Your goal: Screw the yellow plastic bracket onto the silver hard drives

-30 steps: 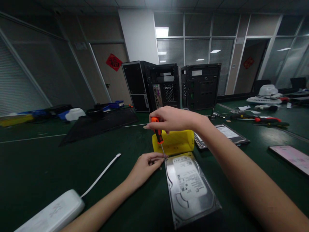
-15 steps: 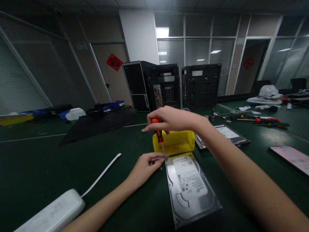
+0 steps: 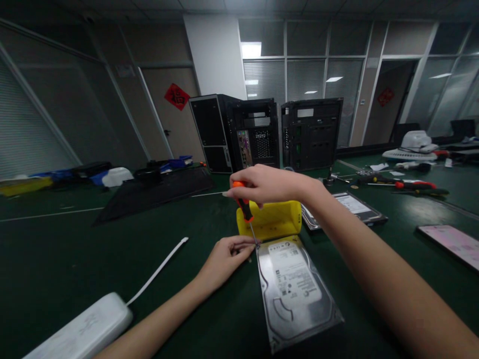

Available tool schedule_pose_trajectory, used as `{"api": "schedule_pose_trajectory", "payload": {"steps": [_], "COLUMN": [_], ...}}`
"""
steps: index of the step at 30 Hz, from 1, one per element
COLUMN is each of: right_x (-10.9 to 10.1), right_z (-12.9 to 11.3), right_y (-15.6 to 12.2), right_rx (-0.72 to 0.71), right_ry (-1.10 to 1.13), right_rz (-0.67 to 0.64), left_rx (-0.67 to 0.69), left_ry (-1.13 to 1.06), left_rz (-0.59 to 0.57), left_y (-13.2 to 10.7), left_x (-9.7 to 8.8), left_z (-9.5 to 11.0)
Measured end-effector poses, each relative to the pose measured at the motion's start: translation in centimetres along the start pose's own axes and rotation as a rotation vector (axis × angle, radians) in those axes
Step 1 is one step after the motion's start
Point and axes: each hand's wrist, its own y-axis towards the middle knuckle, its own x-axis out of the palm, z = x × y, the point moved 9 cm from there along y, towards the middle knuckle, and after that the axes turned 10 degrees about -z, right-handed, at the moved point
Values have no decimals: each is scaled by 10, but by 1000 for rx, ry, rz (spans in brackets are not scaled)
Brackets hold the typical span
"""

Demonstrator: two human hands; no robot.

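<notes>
My right hand [image 3: 262,185] is closed round the orange and black handle of a screwdriver [image 3: 245,208] and holds it nearly upright, slightly tilted. The screwdriver's tip meets the far left corner of a silver hard drive [image 3: 279,321], which lies label up on the green table. At that same corner my left hand [image 3: 230,254] rests on the table, its thumb and fingers pinched together beside the tip. Whatever lies between those fingertips is too small to make out. A yellow bin [image 3: 275,219] stands right behind the drive.
To the right, a second hard drive [image 3: 355,207] and a pink-screened phone [image 3: 452,244] lie on the table. Pliers [image 3: 415,185] are farther back. Black computer cases [image 3: 312,134] stand behind. At front left is a white power strip [image 3: 80,326] with its cable.
The screwdriver's handle has turned a little and leans slightly more to the left, along with my right hand's fingers. My left hand and the hard drive stay put.
</notes>
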Motion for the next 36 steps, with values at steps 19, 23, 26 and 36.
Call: {"api": "schedule_pose_trajectory", "payload": {"steps": [19, 23, 26, 36], "right_x": [0, -2, -6, 0], "right_z": [-1, 1, 6, 12], "right_y": [0, 1, 0, 2], "right_rx": [-4, 20, 69, 99], "right_ry": [25, -22, -77, -38], "right_rz": [5, 34, 87, 55], "left_rx": [24, 9, 10, 31], "left_ry": [-8, -9, -3, -2], "left_rz": [-24, -11, -12, -15], "left_y": [0, 0, 0, 1], "left_x": [1, 0, 1, 0], "left_z": [-3, -2, 0, -2]}}
